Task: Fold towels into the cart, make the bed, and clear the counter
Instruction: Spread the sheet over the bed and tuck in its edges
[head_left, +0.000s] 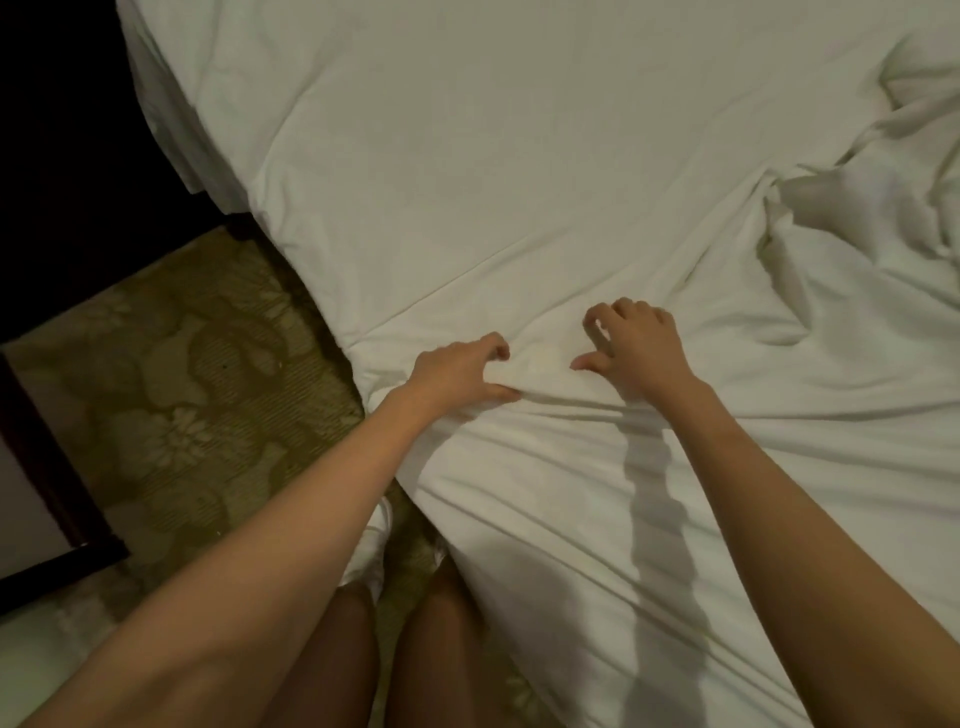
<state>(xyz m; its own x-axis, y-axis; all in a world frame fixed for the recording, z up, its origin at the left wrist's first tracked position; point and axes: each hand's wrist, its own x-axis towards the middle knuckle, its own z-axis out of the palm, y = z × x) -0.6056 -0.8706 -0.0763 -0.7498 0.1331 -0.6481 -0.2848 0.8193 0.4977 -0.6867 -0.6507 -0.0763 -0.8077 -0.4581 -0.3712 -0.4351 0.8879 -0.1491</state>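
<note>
A white bed sheet (519, 182) covers the mattress, smooth at the far left and rumpled into deep folds at the right. My left hand (457, 369) is at the bed's near corner, with a bulge of sheet bunched between its curled fingers and its thumb; creases run out from the thumb. My right hand (636, 343) hovers just to the right of it, fingers bent like a claw and thumb out, with nothing in it. Its shadow falls on the sheet below the wrist.
Patterned green-brown carpet (182, 405) lies left of the bed. A dark wooden furniture edge (57, 519) stands at the lower left, and a dark area at the upper left. My bare legs (415, 649) and a white shoe (371, 551) stand against the bed's side.
</note>
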